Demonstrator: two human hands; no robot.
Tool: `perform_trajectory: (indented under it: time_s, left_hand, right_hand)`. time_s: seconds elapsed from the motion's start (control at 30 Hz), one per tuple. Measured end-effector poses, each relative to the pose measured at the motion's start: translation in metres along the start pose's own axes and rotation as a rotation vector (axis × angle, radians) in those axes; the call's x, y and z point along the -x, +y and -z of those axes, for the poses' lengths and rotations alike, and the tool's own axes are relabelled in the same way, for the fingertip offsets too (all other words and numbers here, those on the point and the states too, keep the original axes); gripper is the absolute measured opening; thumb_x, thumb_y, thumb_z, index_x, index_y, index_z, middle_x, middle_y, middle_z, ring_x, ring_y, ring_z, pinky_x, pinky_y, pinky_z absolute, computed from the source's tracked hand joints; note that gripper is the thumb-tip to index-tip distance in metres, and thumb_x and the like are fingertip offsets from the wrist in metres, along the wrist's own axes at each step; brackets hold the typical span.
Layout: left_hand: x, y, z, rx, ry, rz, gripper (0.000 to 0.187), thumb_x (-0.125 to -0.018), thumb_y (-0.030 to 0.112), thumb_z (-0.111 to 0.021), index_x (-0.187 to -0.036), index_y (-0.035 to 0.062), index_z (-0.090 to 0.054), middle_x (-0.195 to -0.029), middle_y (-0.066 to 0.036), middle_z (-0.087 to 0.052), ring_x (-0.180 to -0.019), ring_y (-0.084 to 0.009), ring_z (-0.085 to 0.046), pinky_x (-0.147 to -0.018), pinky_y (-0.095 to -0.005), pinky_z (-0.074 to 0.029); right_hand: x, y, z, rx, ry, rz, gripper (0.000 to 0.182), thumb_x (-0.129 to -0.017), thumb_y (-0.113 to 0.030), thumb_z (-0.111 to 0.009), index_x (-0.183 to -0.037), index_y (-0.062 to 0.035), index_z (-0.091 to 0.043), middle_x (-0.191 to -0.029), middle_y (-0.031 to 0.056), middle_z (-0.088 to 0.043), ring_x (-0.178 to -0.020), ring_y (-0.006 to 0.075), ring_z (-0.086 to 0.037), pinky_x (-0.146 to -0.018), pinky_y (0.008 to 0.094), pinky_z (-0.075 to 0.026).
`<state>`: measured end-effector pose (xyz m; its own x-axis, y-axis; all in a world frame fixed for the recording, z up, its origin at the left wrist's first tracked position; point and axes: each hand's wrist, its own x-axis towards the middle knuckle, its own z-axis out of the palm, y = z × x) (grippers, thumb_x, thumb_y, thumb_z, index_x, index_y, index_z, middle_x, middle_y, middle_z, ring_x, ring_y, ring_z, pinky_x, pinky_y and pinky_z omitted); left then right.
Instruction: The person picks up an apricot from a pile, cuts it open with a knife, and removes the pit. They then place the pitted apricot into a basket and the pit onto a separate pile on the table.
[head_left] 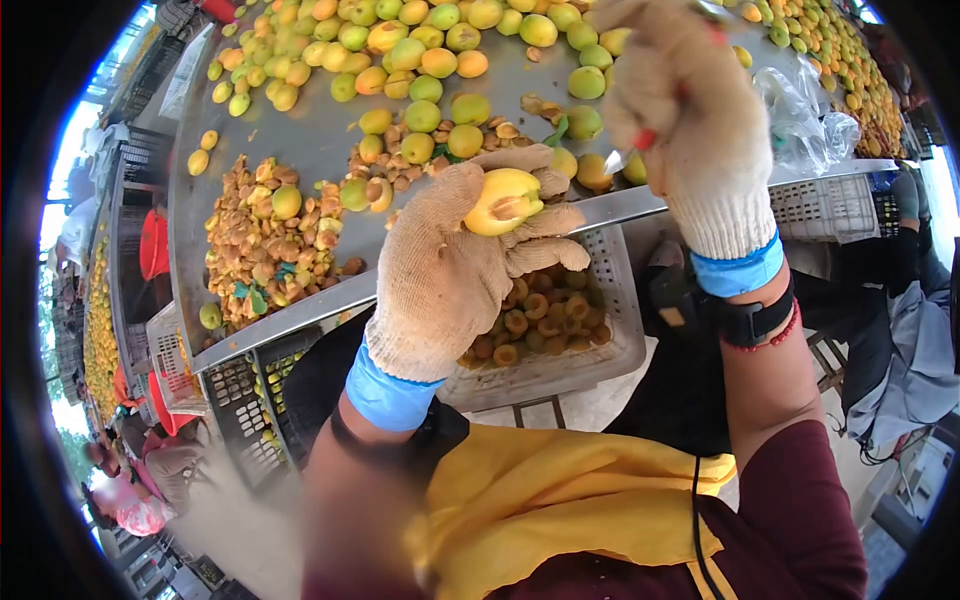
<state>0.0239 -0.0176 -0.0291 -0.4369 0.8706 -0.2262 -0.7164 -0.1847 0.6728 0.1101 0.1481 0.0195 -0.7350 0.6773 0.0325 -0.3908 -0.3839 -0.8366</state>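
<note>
My left hand [440, 260], in a beige knitted glove over a blue cuff, is closed around a yellow apricot [492, 207] with a cut, torn opening in its flesh. To the right and above it, my right hand [705, 135], gloved the same way and partly blurred, grips a small knife [645, 139]. Bits of the knife's red handle show between the fingers, and a short blade points down and left, apart from the apricot. Below my left hand, a white crate [625, 335] holds several hollowed apricot halves [550, 315].
Whole green and orange apricots [400, 50] cover the far part of the metal table [330, 110]. A heap of brown pits and scraps [265, 230] lies at left. Clear plastic bags [805, 125] rest at right. The table's raised metal edge [620, 207] runs between the hands.
</note>
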Motion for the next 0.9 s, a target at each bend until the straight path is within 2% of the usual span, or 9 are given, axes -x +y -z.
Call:
perform_trajectory:
  time_s: [0.13,0.2,0.27,0.3,0.53,0.6,0.63,0.7,0.9]
  left_hand:
    - [-0.006,-0.001,0.003,0.083,-0.065,0.070,0.055,-0.110,0.041,-0.044,-0.134,-0.0068,-0.057,-0.124,-0.022,-0.066,-0.097,-0.0361,-0.074,-0.070,-0.0454,-0.065]
    - [-0.003,0.001,-0.002,0.128,-0.006,0.082,0.058,-0.111,0.045,-0.042,-0.134,-0.0059,-0.057,-0.117,-0.021,-0.069,-0.088,-0.0340,-0.076,-0.062,-0.0438,-0.065]
    - [-0.002,0.006,0.001,0.236,-0.004,0.173,0.058,-0.110,0.052,-0.041,-0.133,0.0010,-0.056,-0.106,-0.016,-0.072,-0.072,-0.0318,-0.073,-0.043,-0.0406,-0.055]
    - [-0.001,0.009,-0.007,0.086,0.046,0.155,0.055,-0.110,0.053,-0.042,-0.129,0.0040,-0.057,-0.099,-0.011,-0.071,-0.067,-0.0266,-0.070,-0.037,-0.0345,-0.047]
    - [0.004,0.007,-0.015,-0.127,0.146,-0.045,0.053,-0.111,0.051,-0.039,-0.127,0.0048,-0.058,-0.093,-0.010,-0.070,-0.061,-0.0220,-0.068,-0.042,-0.0322,-0.049]
    - [0.002,-0.001,-0.010,-0.255,0.272,-0.230,0.051,-0.111,0.046,-0.042,-0.125,0.0004,-0.060,-0.092,-0.014,-0.072,-0.052,-0.0178,-0.063,-0.041,-0.0292,-0.048]
    - [0.004,0.003,-0.014,-0.316,0.225,-0.314,0.043,-0.112,0.040,-0.043,-0.119,0.0018,-0.061,-0.082,-0.011,-0.067,-0.048,-0.0173,-0.060,-0.040,-0.0290,-0.047]
    - [0.005,0.005,-0.013,-0.317,0.240,-0.304,0.042,-0.112,0.039,-0.043,-0.118,0.0020,-0.062,-0.081,-0.011,-0.068,-0.047,-0.0171,-0.059,-0.040,-0.0288,-0.046]
    - [0.003,0.009,-0.010,-0.276,0.274,-0.222,0.038,-0.112,0.036,-0.044,-0.112,0.0031,-0.063,-0.078,-0.011,-0.068,-0.041,-0.0159,-0.054,-0.035,-0.0277,-0.040]
  right_hand:
    - [-0.005,0.009,-0.004,-0.543,-0.268,0.058,0.046,-0.114,-0.038,-0.044,-0.097,-0.0023,-0.067,-0.053,-0.0055,-0.042,-0.036,0.0097,-0.031,-0.033,0.0289,-0.033]
    - [-0.007,0.013,-0.013,-0.541,-0.270,0.034,0.047,-0.114,-0.039,-0.044,-0.093,-0.0025,-0.067,-0.052,-0.0047,-0.042,-0.036,0.0103,-0.032,-0.033,0.0293,-0.033]
    - [-0.008,0.016,-0.021,-0.552,-0.278,-0.022,0.051,-0.113,-0.041,-0.044,-0.087,-0.0029,-0.067,-0.050,-0.0031,-0.041,-0.035,0.0115,-0.033,-0.031,0.0302,-0.034]
    - [-0.007,0.015,-0.025,-0.539,-0.237,-0.039,0.052,-0.113,-0.041,-0.045,-0.085,-0.0025,-0.066,-0.049,-0.0019,-0.041,-0.034,0.0124,-0.034,-0.031,0.0301,-0.033]
    - [-0.022,0.029,-0.034,-0.334,-0.099,-0.012,0.054,-0.112,-0.043,-0.047,-0.082,-0.0027,-0.066,-0.047,-0.0011,-0.041,-0.032,0.0128,-0.032,-0.030,0.0295,-0.031]
    - [-0.063,0.045,-0.017,-0.414,-0.830,0.514,0.054,-0.112,-0.044,-0.048,-0.081,-0.0030,-0.066,-0.047,-0.0012,-0.040,-0.032,0.0128,-0.032,-0.030,0.0295,-0.031]
    - [-0.047,0.040,-0.034,-0.419,-0.833,0.512,0.054,-0.112,-0.044,-0.048,-0.081,-0.0030,-0.066,-0.047,-0.0012,-0.040,-0.032,0.0128,-0.032,-0.030,0.0295,-0.031]
    - [-0.006,0.034,-0.061,-0.628,-0.218,0.020,0.055,-0.111,-0.045,-0.048,-0.080,-0.0037,-0.066,-0.049,-0.0018,-0.042,-0.034,0.0122,-0.034,-0.030,0.0296,-0.032]
    - [-0.017,0.041,-0.057,-0.578,-0.383,0.076,0.055,-0.111,-0.046,-0.048,-0.080,-0.0039,-0.066,-0.049,-0.0019,-0.042,-0.035,0.0120,-0.035,-0.031,0.0294,-0.032]
